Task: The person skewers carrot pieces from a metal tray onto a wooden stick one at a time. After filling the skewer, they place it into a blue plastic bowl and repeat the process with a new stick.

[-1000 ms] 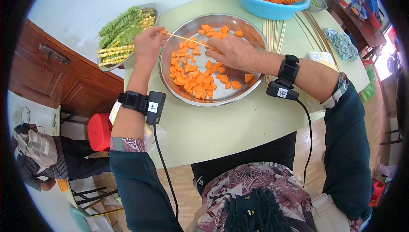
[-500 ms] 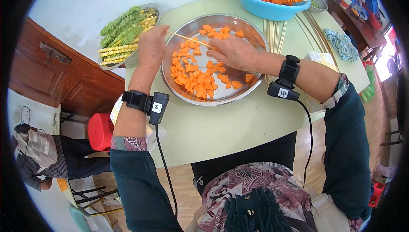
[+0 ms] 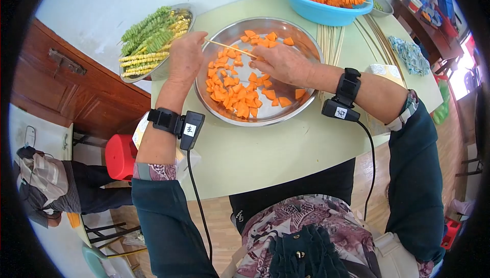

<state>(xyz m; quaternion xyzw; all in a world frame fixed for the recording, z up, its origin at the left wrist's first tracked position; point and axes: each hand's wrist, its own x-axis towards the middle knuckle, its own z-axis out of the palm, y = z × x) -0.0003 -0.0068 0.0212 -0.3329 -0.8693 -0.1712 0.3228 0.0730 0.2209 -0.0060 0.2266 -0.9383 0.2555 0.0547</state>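
A wooden skewer stretches between my hands above a round metal tray that holds many orange carrot pieces. My left hand is closed at the skewer's left end, over the tray's left rim. At its other end my right hand pinches the skewer, fingers pointing left; whether a carrot piece is between those fingers is hidden.
At the left, a metal bowl holds green and yellow skewered food. A blue basin with orange skewers stands at the back. Bare skewers and a patterned cloth lie right. A person is at the far left.
Both hands keep their hold on the skewer and have hardly moved. The whole view has shifted very slightly.
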